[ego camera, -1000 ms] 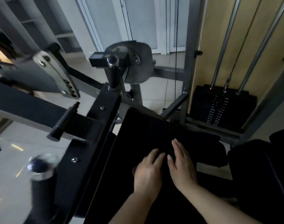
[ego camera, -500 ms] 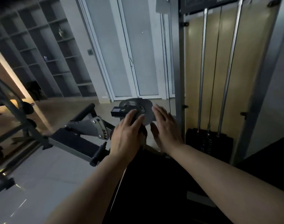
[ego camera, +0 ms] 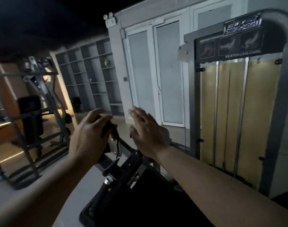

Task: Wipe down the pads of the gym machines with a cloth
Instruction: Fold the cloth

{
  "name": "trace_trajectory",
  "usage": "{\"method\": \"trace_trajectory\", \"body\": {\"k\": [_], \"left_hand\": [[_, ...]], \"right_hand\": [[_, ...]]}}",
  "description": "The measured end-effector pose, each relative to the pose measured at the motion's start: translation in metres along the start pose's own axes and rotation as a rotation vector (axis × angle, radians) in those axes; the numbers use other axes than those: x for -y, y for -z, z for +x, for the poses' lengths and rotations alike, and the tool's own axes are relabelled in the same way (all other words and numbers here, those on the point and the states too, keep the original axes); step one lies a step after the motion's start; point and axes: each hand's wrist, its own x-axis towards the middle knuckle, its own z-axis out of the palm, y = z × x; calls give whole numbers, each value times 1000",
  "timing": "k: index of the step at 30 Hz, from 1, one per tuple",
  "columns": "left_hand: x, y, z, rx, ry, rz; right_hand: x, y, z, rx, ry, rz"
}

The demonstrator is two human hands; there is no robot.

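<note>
The left hand curls its fingers round a dark roller pad on the leg machine. The right hand hovers beside it, fingers straight and together, holding nothing.

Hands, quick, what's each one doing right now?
Left hand: fingers curled round a dark object; what it is cannot be told.
Right hand: open, fingers straight, holding nothing.

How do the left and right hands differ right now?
The left hand has its fingers curled round a dark padded part of the machine; the right hand is flat, fingers straight, holding nothing. The left hand sits lower and nearer the camera; the right hand reaches further forward, towards the doors. Both are bare, backs to the camera, arms stretched out. No cloth shows in either.
</note>
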Motion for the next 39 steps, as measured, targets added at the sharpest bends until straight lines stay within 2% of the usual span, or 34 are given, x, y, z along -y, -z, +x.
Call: {"method": "trace_trajectory", "body": {"k": [7,15,28,32,39], "left_hand": [[1,79,-18,-48,80,179],[38,174,-69,-46,219,429],[123,332,-177,-77,465,678],[156,380,-207,-93,521,715],[223,446,-254,-114,543,797]], "right_hand": [[61,-14,16,-14,189,117],[156,-56,20,-76,371,313],[373,-125,5,-45,645,535],[445,-143,7,-41,673,580],[557,-187,4,-22,770,667]]}}
